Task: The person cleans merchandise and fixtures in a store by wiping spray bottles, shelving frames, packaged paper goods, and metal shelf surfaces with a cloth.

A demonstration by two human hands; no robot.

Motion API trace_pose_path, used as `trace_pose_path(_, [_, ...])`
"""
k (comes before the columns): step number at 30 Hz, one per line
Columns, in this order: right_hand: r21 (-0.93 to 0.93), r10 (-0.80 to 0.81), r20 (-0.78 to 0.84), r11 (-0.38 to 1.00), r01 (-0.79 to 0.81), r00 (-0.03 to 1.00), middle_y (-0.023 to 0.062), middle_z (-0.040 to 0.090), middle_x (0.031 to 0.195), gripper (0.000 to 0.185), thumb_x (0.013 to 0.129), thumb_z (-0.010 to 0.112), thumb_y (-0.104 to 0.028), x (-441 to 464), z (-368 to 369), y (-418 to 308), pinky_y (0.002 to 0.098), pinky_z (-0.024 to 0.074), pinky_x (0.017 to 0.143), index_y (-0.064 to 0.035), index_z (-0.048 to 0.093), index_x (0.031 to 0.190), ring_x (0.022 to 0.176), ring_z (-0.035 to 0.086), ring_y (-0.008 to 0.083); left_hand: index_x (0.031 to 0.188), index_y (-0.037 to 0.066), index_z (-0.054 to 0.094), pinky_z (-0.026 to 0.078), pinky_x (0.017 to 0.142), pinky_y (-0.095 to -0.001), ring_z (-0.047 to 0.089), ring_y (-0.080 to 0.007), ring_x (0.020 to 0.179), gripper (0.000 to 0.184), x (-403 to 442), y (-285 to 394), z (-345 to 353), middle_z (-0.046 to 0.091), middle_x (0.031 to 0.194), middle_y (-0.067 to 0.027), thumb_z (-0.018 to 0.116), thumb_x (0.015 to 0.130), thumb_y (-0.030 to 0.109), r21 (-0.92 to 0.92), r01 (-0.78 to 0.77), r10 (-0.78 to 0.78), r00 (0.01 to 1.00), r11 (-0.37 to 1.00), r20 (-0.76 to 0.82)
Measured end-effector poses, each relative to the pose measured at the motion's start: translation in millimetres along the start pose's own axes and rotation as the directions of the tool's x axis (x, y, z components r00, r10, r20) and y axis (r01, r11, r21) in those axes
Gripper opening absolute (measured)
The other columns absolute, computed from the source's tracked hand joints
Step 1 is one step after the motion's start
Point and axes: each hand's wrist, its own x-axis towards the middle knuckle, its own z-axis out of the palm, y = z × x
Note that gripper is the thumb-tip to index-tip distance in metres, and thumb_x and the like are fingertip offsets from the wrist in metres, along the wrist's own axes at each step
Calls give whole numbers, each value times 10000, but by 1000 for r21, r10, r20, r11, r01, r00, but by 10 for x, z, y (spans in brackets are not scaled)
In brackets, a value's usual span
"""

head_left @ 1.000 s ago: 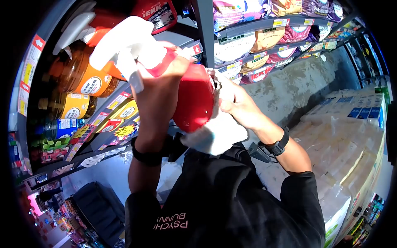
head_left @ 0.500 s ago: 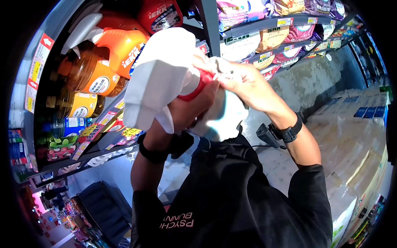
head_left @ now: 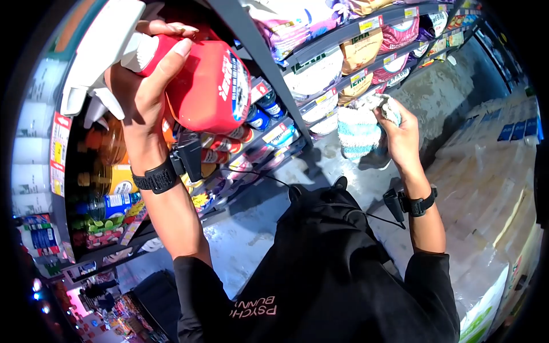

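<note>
My left hand (head_left: pixel 143 86) is wrapped round the neck of a red spray bottle (head_left: pixel 209 88) with a white trigger head (head_left: pixel 103 51). The bottle lies tilted at the upper left, in front of the shelf, its printed label facing right. Well apart from it, on the right, my right hand (head_left: pixel 403 134) pinches a white and light-blue striped cloth (head_left: pixel 361 132), which hangs down from the fingers. The cloth does not touch the bottle.
On the left shelf (head_left: pixel 140 231) stand amber, yellow and blue bottles. Bagged goods (head_left: pixel 363 48) fill the shelves ahead. Plastic-wrapped white packs (head_left: pixel 480 188) are stacked at the right. A dark upright post (head_left: pixel 260 57) stands between the shelf units.
The cloth has come away from the bottle. My left hand has moved left and up with the bottle, towards the shelf; my right hand has moved right with the cloth.
</note>
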Motion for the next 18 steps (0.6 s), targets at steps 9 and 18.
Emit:
trace_pose_path(9, [35,65,-90,997,-63,994,-2,674,885,199,845,627,66,-77,-67,132,226,460,759,37,669,1038,838,567,58,1036,-24,609,525,927,-399,681,-268,980,251,116,-300,12,676,997,-151,705,807,-63,62,112,-112,994,992,2])
trace_pose_path(18, [126,138,-58,983,-130,989,-12,672,904,147,912,663,-35,-73,-51,221,226,463,746,26,676,1046,820,567,49,1011,-18,601,503,948,-391,654,-264,1003,252,172,-508,-16,649,980,-125,695,783,-67,9,155,-155,986,988,68])
